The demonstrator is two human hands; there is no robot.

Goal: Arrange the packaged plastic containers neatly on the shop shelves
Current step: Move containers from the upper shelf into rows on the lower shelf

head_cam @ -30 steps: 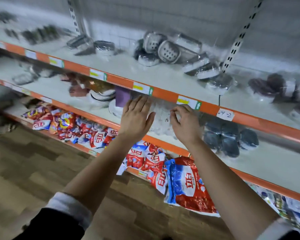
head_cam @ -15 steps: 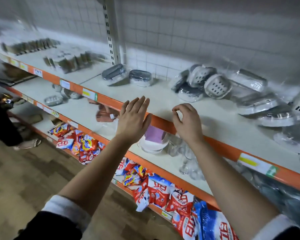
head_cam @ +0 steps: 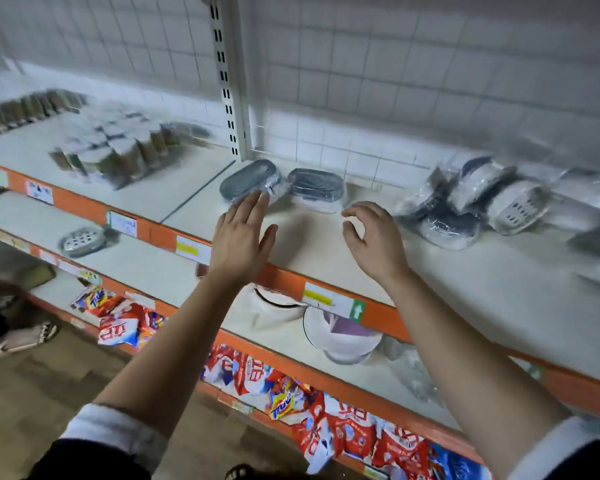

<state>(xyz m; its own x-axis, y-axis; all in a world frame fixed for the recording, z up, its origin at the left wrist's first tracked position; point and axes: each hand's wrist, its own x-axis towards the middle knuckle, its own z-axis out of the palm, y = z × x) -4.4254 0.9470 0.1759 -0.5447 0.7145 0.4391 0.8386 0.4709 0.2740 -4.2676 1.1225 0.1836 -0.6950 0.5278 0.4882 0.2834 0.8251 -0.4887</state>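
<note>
Since half a second earlier, both hands had risen from the orange edge and reached in over the top shelf (head_cam: 482,282). The left hand (head_cam: 241,242) was released, fingers straight, its tips at the front rim of a wrapped dark-lidded container (head_cam: 250,180); contact could not be told. The right hand (head_cam: 374,237) hung loosely curled, grasping nothing, just short of a second dark-lidded container (head_cam: 317,188) beside the first, near the slotted upright (head_cam: 229,81). A jumbled pile of wrapped containers (head_cam: 482,202) lay to the right; white bowls (head_cam: 340,334) and detergent bags (head_cam: 343,420) sat below
</note>
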